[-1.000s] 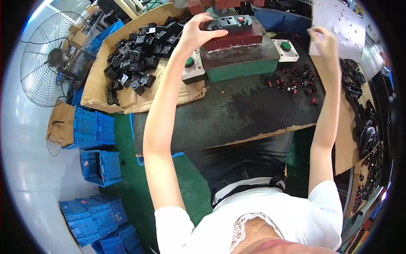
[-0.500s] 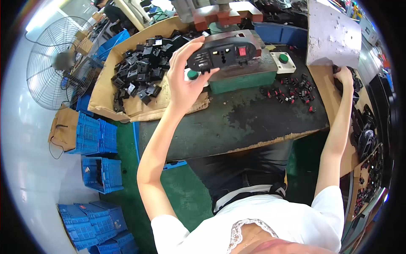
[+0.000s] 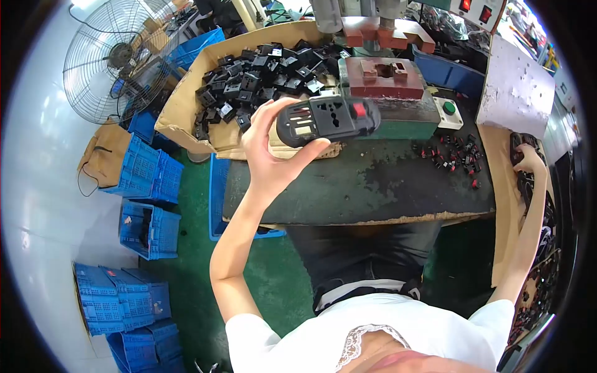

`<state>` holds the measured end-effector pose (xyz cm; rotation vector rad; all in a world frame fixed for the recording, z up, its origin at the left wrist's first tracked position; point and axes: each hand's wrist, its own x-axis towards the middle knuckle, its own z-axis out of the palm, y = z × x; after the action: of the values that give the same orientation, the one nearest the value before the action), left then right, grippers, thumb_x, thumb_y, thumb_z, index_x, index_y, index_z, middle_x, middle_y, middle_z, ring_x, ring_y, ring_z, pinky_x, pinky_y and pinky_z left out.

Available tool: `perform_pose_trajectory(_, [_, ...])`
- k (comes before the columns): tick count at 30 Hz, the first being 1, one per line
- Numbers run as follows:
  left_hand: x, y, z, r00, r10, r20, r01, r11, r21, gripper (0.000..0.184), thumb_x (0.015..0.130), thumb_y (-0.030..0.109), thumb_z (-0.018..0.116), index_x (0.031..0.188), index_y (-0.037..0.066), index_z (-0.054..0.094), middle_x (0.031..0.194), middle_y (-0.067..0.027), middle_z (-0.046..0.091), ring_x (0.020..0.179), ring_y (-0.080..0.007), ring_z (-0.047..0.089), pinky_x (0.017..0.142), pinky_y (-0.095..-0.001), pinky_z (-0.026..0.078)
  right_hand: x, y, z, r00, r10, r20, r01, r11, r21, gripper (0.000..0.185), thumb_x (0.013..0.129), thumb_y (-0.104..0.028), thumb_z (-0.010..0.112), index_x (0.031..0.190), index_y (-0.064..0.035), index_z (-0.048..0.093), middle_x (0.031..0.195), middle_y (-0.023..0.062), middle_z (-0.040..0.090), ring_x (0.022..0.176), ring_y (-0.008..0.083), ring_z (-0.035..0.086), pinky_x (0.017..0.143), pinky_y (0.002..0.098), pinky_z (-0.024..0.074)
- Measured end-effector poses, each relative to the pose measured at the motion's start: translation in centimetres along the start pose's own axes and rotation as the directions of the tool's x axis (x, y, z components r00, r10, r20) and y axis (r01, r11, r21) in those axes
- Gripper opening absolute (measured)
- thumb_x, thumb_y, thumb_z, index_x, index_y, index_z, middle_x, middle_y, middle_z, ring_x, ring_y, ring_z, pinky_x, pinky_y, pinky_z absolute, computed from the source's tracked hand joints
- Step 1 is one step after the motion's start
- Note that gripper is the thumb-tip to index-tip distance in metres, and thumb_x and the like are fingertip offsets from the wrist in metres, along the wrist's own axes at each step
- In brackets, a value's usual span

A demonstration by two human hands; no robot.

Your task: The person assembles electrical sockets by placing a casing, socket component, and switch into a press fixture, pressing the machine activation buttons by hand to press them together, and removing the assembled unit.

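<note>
My left hand [image 3: 273, 163] is closed on one end of a black power socket housing [image 3: 333, 119] with a red switch and socket holes in its face. It holds this in the air above the bench's near part, in front of the press. Far to the right, my right hand [image 3: 530, 160] has its fingers curled on a black plastic part [image 3: 516, 148] among similar parts in a cardboard box [image 3: 501, 180]. Small red and black switches [image 3: 454, 154] lie loose on the dark bench [image 3: 367, 186].
A cardboard box [image 3: 180, 127] full of black socket modules [image 3: 249, 81] stands at the left. Behind the held housing is a press with a red fixture [image 3: 398, 87]; a green button [image 3: 449, 108] sits beside it. Blue crates [image 3: 149, 230] and a fan [image 3: 121, 56] are at far left.
The view has shifted, so the bench appears lower and further right. My left hand has turned the socket housing, showing its face more squarely. My right hand stays at the right-hand box, on a black part.
</note>
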<state>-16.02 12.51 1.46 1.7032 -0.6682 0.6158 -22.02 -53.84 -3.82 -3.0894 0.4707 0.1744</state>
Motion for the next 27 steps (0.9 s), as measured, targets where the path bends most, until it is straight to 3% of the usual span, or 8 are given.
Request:
perform_pose_trajectory(4, [-0.6, -0.4, -0.5, 1.000, 0.009, -0.002, -0.009, 1.000, 0.013, 0.057, 0.058, 0.016, 0.085, 0.105, 0.001, 0.057, 0.097, -0.0089, 0.063, 0.091, -0.0207, 0.059, 0.086, -0.0319, 0.043, -1.9, -1.7, -1.5, 0.993, -0.016, -0.113, 0.031, 0.991, 0.132, 0.067, 0.047, -0.015, 0.078, 0.106, 0.0025, 0.053, 0.100, 0.0185, 0.057, 0.095, 0.0313, 0.055, 0.087, 0.0349, 0.0446])
perform_pose_trajectory(8, [-1.5, -1.1, -0.9, 1.000, 0.023, -0.013, -0.022, 0.999, 0.037, 0.059, 0.058, 0.015, 0.086, 0.107, 0.001, 0.056, 0.103, -0.0102, 0.060, 0.094, -0.0213, 0.058, 0.087, -0.0325, 0.043, -3.1, -4.6, -5.1, 0.971, -0.076, -0.227, 0.128, 0.967, 0.222, 0.051, 0.064, -0.018, 0.070, 0.108, 0.0029, 0.053, 0.103, 0.0185, 0.057, 0.097, 0.0299, 0.055, 0.088, 0.0363, 0.0431])
perform_pose_trajectory(10, [-2.0, -1.1, -1.0, 0.998, 0.023, -0.065, -0.025, 0.999, -0.038, 0.061, 0.057, 0.014, 0.086, 0.109, 0.000, 0.056, 0.106, -0.0115, 0.058, 0.097, -0.0223, 0.058, 0.089, -0.0333, 0.043, -2.5, -3.8, -5.3, 0.959, -0.103, -0.263, 0.169, 0.956, 0.240, 0.055, 0.075, -0.016, 0.066, 0.123, 0.0024, 0.048, 0.119, 0.0196, 0.054, 0.113, 0.0303, 0.049, 0.097, 0.0375, 0.0378])
perform_pose_trajectory(12, [-2.4, -1.2, -1.4, 0.995, 0.081, -0.065, -0.080, 0.997, 0.025, 0.063, 0.057, 0.015, 0.087, 0.109, -0.001, 0.055, 0.106, -0.0123, 0.057, 0.101, -0.0241, 0.056, 0.090, -0.0336, 0.043, -3.3, -5.6, -6.5, 0.796, -0.247, -0.553, 0.252, 0.965, -0.069, 0.052, 0.079, -0.016, 0.064, 0.125, 0.0002, 0.048, 0.128, 0.0201, 0.049, 0.125, 0.0314, 0.041, 0.105, 0.0366, 0.0299])
perform_pose_trajectory(13, [-2.6, -1.1, -1.4, 0.992, 0.097, -0.077, -0.092, 0.993, 0.067, 0.063, 0.057, 0.015, 0.087, 0.109, -0.002, 0.055, 0.106, -0.0122, 0.057, 0.102, -0.0248, 0.056, 0.090, -0.0337, 0.043, -4.9, -9.4, -8.0, 0.842, -0.227, -0.489, 0.245, 0.969, -0.028, 0.052, 0.081, -0.017, 0.063, 0.129, -0.0019, 0.047, 0.135, 0.0194, 0.043, 0.133, 0.0301, 0.031, 0.109, 0.0371, 0.0219])
perform_pose_trajectory(17, [-3.0, -0.5, -1.4, 0.985, 0.151, -0.086, -0.140, 0.983, 0.122, 0.065, 0.057, 0.018, 0.087, 0.109, -0.003, 0.054, 0.104, -0.0121, 0.058, 0.102, -0.0260, 0.055, 0.094, -0.0385, 0.041, -8.7, -22.2, -10.8, 0.830, -0.471, -0.299, 0.505, 0.862, 0.046, 0.059, 0.069, -0.012, 0.065, 0.125, -0.0002, 0.049, 0.133, 0.0210, 0.043, 0.132, 0.0347, 0.030, 0.110, 0.0402, 0.0213])
perform_pose_trajectory(22, [-3.4, -0.4, -1.9, 0.968, 0.241, -0.076, -0.222, 0.955, 0.197, 0.066, 0.058, 0.018, 0.086, 0.111, -0.002, 0.052, 0.102, -0.0122, 0.060, 0.095, -0.0266, 0.056, 0.097, -0.0441, 0.038, -8.4, -31.8, -10.7, 0.445, -0.816, -0.368, 0.872, 0.489, -0.031, 0.045, 0.056, -0.003, 0.058, 0.100, 0.0034, 0.051, 0.112, 0.0186, 0.049, 0.121, 0.0373, 0.038, 0.105, 0.0416, 0.0304])
perform_pose_trajectory(27, [-5.8, -0.6, -3.0, 0.965, 0.109, -0.238, -0.094, 0.993, 0.073, 0.071, 0.062, 0.003, 0.082, 0.122, -0.004, 0.046, 0.118, -0.0124, 0.051, 0.102, -0.0214, 0.054, 0.094, -0.0349, 0.041, -5.3, -35.9, -10.1, 0.330, -0.877, -0.348, 0.927, 0.370, -0.053, 0.043, 0.056, 0.001, 0.054, 0.099, 0.0037, 0.050, 0.115, 0.0185, 0.049, 0.123, 0.0369, 0.037, 0.105, 0.0427, 0.0303])
